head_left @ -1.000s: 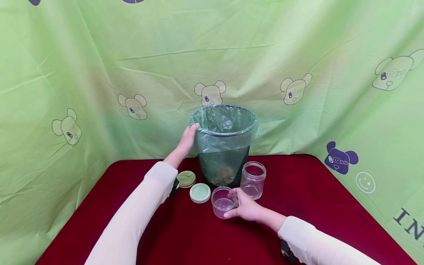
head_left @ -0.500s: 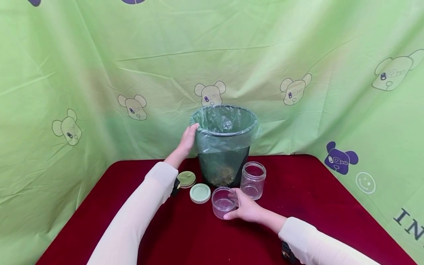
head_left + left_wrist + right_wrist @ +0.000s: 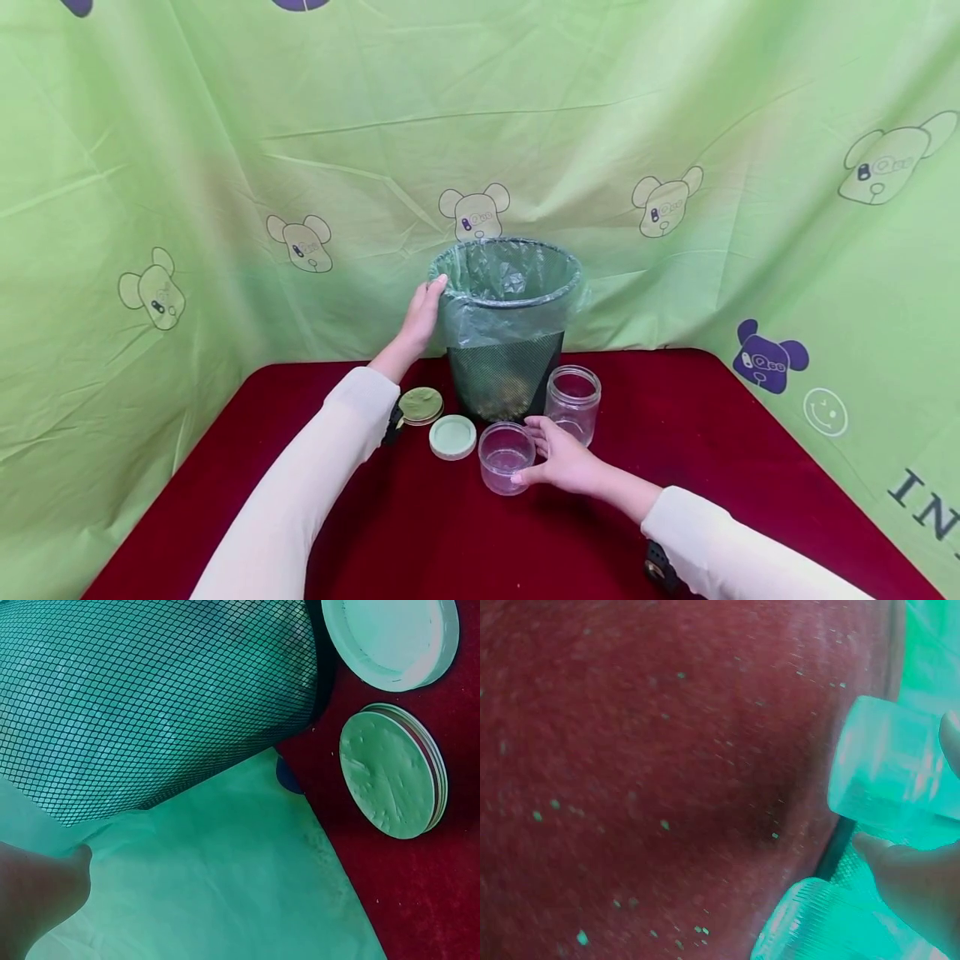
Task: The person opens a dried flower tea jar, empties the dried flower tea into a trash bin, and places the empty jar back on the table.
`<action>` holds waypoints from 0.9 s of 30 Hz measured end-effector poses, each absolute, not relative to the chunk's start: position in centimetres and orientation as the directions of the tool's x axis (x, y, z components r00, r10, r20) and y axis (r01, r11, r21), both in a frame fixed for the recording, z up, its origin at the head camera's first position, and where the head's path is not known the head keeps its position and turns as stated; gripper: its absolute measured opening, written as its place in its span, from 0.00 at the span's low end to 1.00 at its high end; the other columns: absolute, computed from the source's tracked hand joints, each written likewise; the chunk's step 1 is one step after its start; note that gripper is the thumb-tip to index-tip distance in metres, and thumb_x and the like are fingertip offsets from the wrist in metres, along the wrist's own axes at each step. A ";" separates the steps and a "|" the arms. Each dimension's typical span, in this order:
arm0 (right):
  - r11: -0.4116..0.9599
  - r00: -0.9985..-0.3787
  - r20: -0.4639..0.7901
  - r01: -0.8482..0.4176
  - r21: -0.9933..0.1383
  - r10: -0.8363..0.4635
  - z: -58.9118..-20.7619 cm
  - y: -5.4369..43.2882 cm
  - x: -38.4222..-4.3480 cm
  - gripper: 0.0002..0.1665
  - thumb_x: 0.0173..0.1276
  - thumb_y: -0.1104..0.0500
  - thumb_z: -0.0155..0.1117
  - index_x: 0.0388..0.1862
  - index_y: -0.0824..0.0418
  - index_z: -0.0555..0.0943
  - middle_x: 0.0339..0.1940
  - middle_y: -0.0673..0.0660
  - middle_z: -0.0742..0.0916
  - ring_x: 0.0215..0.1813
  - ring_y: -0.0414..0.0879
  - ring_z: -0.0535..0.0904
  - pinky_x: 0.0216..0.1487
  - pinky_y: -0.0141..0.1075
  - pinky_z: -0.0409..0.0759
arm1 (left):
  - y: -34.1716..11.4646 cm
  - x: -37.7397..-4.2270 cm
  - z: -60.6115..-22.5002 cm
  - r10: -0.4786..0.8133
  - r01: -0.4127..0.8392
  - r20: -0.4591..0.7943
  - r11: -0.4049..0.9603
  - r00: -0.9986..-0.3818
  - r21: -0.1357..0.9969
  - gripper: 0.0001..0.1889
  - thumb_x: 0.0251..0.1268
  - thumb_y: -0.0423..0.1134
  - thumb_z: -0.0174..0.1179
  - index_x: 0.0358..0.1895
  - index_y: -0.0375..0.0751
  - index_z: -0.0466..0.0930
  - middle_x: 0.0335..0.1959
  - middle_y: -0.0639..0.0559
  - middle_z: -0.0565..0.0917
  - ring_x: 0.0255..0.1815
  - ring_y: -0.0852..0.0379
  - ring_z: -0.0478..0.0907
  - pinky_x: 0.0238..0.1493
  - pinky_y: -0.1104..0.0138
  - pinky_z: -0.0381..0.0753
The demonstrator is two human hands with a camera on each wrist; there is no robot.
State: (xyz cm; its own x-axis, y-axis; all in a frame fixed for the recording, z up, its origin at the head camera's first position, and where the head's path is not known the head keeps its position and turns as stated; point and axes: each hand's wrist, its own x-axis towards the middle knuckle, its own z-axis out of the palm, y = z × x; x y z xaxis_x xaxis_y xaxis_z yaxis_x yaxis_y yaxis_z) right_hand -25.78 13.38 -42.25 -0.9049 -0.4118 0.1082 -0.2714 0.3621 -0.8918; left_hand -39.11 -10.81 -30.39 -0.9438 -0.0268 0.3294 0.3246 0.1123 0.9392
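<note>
A dark mesh waste bin (image 3: 510, 375), lined with a clear plastic bag (image 3: 495, 323), stands at the back of the table. My left hand (image 3: 422, 315) grips the left side of its rim; the far fingers are hidden in the head view. A short clear jar (image 3: 504, 475) stands upright without a lid in front of the bin. Around its right side is my right hand (image 3: 568, 462), fingers loosely spread and the thumb at the jar's edge. In the right wrist view, a gap shows between the fingers (image 3: 877, 851) and the short jar (image 3: 877, 765).
Behind the right hand stands a taller lidless clear jar (image 3: 573, 400). Left of the short jar lie a pale green lid (image 3: 453, 437) and a stack of round green lids (image 3: 422, 404). Red cloth covers the table (image 3: 480, 550); a green printed curtain (image 3: 360, 150) surrounds it.
The right hand's fingers have loosened from the short jar, and the hand has drawn slightly right. The jar stays where it was. The left hand remains at the bin's rim.
</note>
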 end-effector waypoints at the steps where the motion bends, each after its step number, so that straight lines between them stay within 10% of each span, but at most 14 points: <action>1: 0.350 -0.903 0.110 -0.270 -0.897 -0.416 -42.1 13.4 -25.9 0.53 0.50 0.67 0.78 0.67 0.82 0.55 0.66 0.78 0.68 0.68 0.69 0.63 0.65 0.52 0.64 | -10.9 -39.1 -30.4 -0.030 0.322 0.327 0.110 -0.944 0.940 0.37 0.70 0.57 0.46 0.69 0.28 0.60 0.69 0.36 0.64 0.70 0.45 0.59 0.69 0.57 0.56; 27: 0.254 -0.881 0.294 -0.401 -0.880 -0.371 -32.5 17.8 -27.5 0.49 0.60 0.67 0.71 0.71 0.77 0.53 0.69 0.76 0.66 0.71 0.66 0.60 0.68 0.49 0.61 | -15.5 -38.6 -30.1 -0.027 0.295 0.303 0.160 -0.953 0.942 0.42 0.71 0.58 0.49 0.73 0.26 0.50 0.72 0.32 0.59 0.68 0.39 0.62 0.69 0.55 0.59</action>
State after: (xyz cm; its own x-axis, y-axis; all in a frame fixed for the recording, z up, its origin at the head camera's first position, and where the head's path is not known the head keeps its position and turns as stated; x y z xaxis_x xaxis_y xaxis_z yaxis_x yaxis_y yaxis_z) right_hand -27.53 17.84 -32.49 -0.8809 -0.3712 0.2938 -0.4006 0.2539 -0.8804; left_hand -38.60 -15.50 -30.08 -0.9525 -0.0266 0.3032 0.2954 0.1596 0.9420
